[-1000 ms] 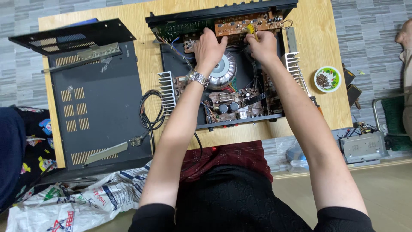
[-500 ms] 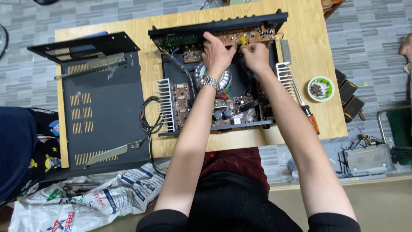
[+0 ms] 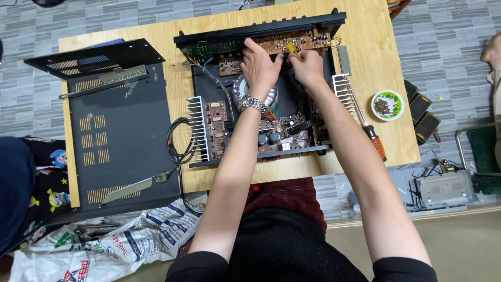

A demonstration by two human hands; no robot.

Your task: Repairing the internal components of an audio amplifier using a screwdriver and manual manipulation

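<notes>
While both hands [image 3: 284, 65] grip, circuit board [image 3: 292, 42] runs left-right

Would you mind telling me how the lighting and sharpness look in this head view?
Head view: even, soft light with faint shadows; no strong glare on the table; the circuit board and both hands, left and right, are fairly sharp; table edges bow slightly from the wide lens.

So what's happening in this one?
A person leans over an opened amplifier on a wooden table. Both hands are at the brown circuit board along its back edge: the left hand rests on it, and the right hand holds a small yellow tool. The removed black cover lies to the left, a screwdriver to the right.
</notes>
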